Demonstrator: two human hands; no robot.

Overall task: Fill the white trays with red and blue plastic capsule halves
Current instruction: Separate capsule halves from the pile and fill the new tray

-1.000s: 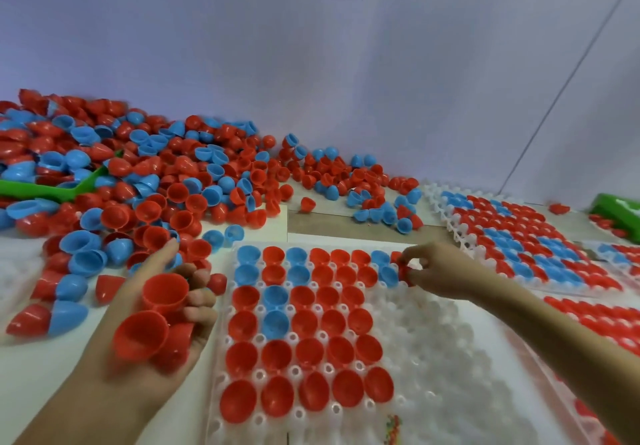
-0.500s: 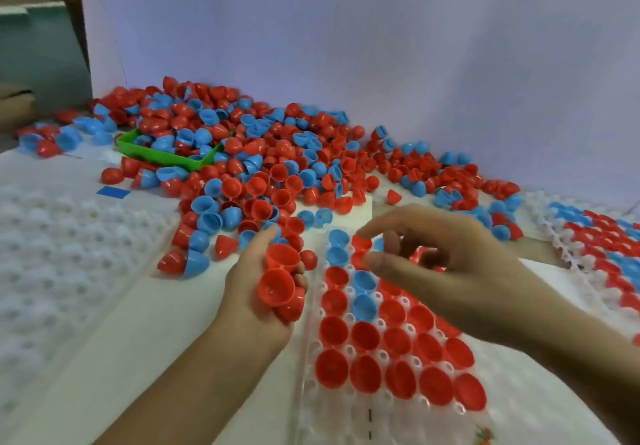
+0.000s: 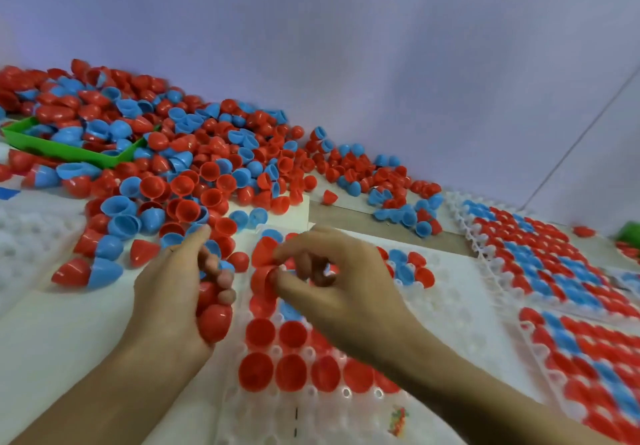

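A white tray [image 3: 460, 309] lies in front of me, its left part filled with red and blue capsule halves. My left hand [image 3: 173, 292] grips a stack of red capsule halves [image 3: 213, 320] just left of the tray. My right hand [image 3: 339, 285] hovers over the tray's filled rows and pinches a red capsule half [image 3: 263, 254] between thumb and forefinger, close to my left hand's fingertips. A big loose pile of red and blue halves [image 3: 194, 171] covers the table behind and to the left.
Two more filled trays [image 3: 540, 254] lie at the right. A green tray [image 3: 69, 150] sits buried in the pile at the far left. An empty white tray [image 3: 31, 233] lies at the left edge. A purple wall closes off the back.
My right hand has come back from the tray's far right to my left hand and now pinches a red half. The camera view has swung about.
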